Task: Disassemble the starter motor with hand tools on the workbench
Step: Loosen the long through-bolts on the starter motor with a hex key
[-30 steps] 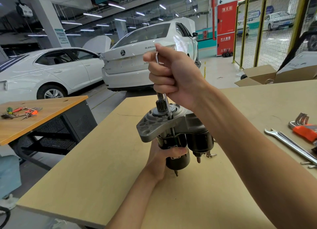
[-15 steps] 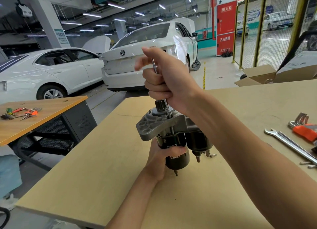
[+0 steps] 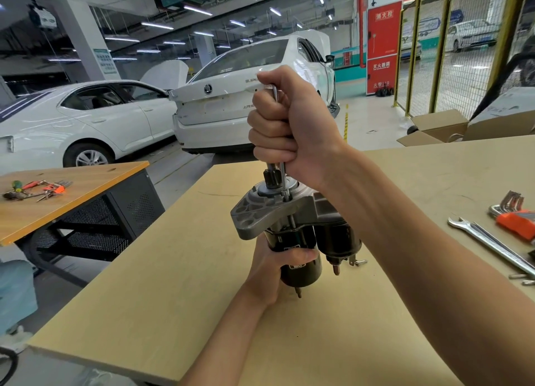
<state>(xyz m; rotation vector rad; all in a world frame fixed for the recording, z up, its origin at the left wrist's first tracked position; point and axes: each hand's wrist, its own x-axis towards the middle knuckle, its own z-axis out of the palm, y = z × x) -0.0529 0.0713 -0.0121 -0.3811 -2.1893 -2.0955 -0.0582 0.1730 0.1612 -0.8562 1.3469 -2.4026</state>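
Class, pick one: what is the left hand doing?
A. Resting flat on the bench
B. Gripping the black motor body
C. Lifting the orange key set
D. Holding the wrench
B: the left hand wraps around the black body of the starter motor, holding it upright on the workbench.

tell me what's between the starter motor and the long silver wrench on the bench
Head view: only bare tan benchtop between the black-and-grey starter motor and long silver wrench, crossed by the right forearm.

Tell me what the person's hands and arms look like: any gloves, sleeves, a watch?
Both hands are bare: no gloves on the left hand or the right hand. Both forearms are uncovered as far as the picture shows, with no sleeve edge in view. No watch, ring, bracelet or marking shows on either wrist or on the fingers that can be seen.
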